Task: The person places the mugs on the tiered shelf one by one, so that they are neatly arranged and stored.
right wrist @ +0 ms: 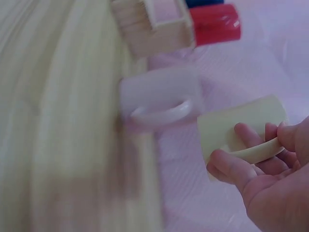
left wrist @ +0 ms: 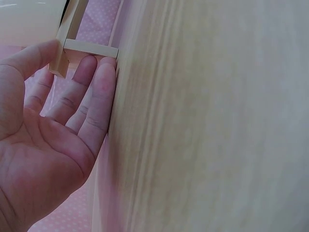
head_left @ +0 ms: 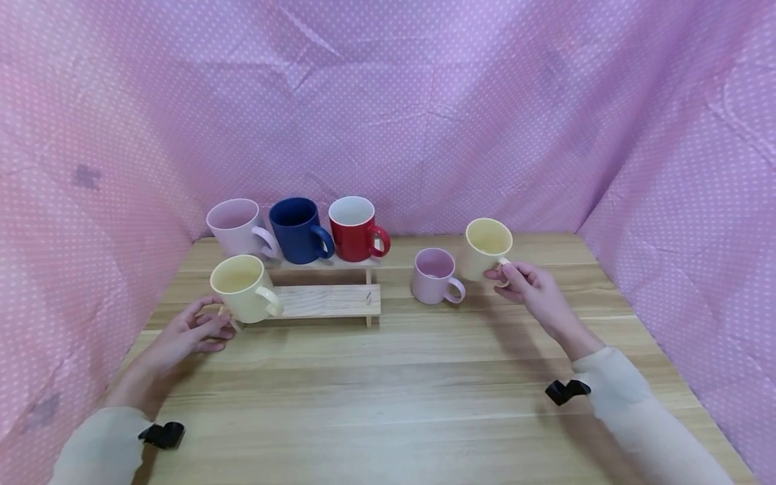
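My right hand [head_left: 536, 300] pinches the handle of a pale yellow mug [head_left: 476, 263], which is held upright above the table at the right. In the right wrist view, fingers curl round that handle and touch the mug's wall [right wrist: 246, 118]. At the left, my left hand [head_left: 190, 333] grips the end of a two-tier wooden rack [head_left: 327, 301]. The left wrist view has the thumb at the shelf's edge and fingers against the rack's leg [left wrist: 91, 48]. Another yellow mug [head_left: 245, 303] stands on the lower tier, right beside the left hand.
On the upper tier stand a light pink mug [head_left: 236, 236], a navy mug [head_left: 294, 239] and a red mug with white inside [head_left: 351, 239]. A short mauve mug [head_left: 430, 288] sits on the wooden table [head_left: 376, 397], left of the held mug. Pink dotted cloth [head_left: 388, 121] hangs around the table.
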`<action>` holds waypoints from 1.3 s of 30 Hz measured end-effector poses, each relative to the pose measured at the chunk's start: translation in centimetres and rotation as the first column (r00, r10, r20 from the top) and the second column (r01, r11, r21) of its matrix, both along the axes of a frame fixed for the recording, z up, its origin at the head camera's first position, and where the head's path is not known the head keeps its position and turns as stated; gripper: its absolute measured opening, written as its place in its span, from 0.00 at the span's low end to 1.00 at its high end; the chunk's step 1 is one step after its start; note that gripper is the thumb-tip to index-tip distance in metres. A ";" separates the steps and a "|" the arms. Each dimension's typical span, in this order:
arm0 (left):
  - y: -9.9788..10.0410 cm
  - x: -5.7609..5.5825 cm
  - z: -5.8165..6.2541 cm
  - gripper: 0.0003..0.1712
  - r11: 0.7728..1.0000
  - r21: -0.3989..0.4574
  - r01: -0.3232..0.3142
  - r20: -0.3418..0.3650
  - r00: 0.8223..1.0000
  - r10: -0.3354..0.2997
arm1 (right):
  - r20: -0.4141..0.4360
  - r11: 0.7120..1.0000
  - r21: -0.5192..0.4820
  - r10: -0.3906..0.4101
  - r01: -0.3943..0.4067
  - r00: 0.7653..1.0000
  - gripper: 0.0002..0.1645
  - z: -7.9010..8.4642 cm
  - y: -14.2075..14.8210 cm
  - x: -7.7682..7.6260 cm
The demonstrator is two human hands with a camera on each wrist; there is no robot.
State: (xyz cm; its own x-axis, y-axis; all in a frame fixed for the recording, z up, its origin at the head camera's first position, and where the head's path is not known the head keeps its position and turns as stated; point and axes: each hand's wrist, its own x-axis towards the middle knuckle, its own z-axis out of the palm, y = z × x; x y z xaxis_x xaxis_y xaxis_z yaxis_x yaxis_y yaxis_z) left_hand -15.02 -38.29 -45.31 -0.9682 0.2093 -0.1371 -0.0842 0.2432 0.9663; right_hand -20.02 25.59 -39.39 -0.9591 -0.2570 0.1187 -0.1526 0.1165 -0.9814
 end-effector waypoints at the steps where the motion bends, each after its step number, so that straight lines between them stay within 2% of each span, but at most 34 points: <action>1: 0.0 0.0 0.0 0.16 1.000 -0.003 -0.001 0.001 1.000 0.001 | -0.011 1.000 -0.008 0.005 -0.005 1.000 0.29 0.6 -0.2 0.2; 9: -0.2 -0.1 -0.1 0.17 1.000 0.010 0.007 -0.008 1.000 -0.007 | -0.044 0.999 -0.007 0.036 -0.036 0.998 0.27 4.5 -2.3 1.9; 15: -0.2 0.0 0.0 0.18 1.000 0.014 0.015 -0.010 1.000 -0.015 | -0.038 0.990 -0.041 0.132 -0.134 0.990 0.24 6.0 -4.9 2.9; 26: -0.2 0.1 -0.1 0.17 1.000 -0.016 -0.007 -0.005 1.000 0.007 | 0.023 0.964 -0.086 0.253 -0.251 0.967 0.21 5.9 -10.3 3.7; 32: -0.1 0.3 -0.4 0.16 1.000 -0.003 -0.004 -0.014 1.000 0.004 | 0.033 0.951 -0.143 0.281 -0.274 0.959 0.19 5.7 -12.4 3.7; 39: -0.1 0.1 -0.3 0.17 1.000 -0.012 -0.014 -0.014 1.000 0.013 | 0.056 0.938 -0.164 0.317 -0.305 0.947 0.20 4.6 -14.8 3.6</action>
State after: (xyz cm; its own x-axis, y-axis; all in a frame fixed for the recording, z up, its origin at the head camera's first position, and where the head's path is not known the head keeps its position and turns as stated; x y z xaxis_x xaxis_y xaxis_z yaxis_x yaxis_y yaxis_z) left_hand -14.89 -38.38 -45.61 -0.9728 0.1946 -0.1257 -0.0739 0.2536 0.9645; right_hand -16.39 10.79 -34.82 -0.8420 -0.5292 0.1051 -0.0769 -0.0750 -0.9942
